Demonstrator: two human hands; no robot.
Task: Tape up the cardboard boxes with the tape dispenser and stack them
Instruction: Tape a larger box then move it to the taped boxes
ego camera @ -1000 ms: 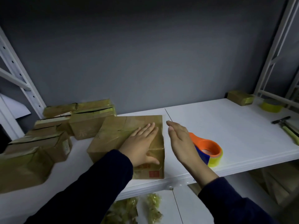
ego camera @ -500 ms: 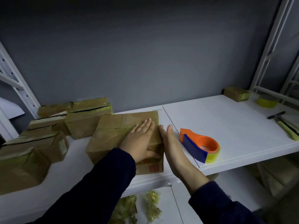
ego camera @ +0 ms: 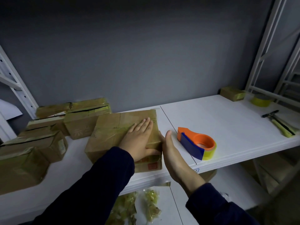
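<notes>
Brown cardboard box (ego camera: 112,133), glossy tape across top; left hand (ego camera: 139,140) flat on it, right hand (ego camera: 173,153) straight-fingered against its side.

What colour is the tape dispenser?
Orange and blue tape dispenser, clearest in the head view.

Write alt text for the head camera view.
A person's left hand lies flat on top of a taped cardboard box on a white shelf, the right hand flat against the box's right side. An orange and blue tape dispenser lies just right of them; more boxes sit to the left.
</notes>
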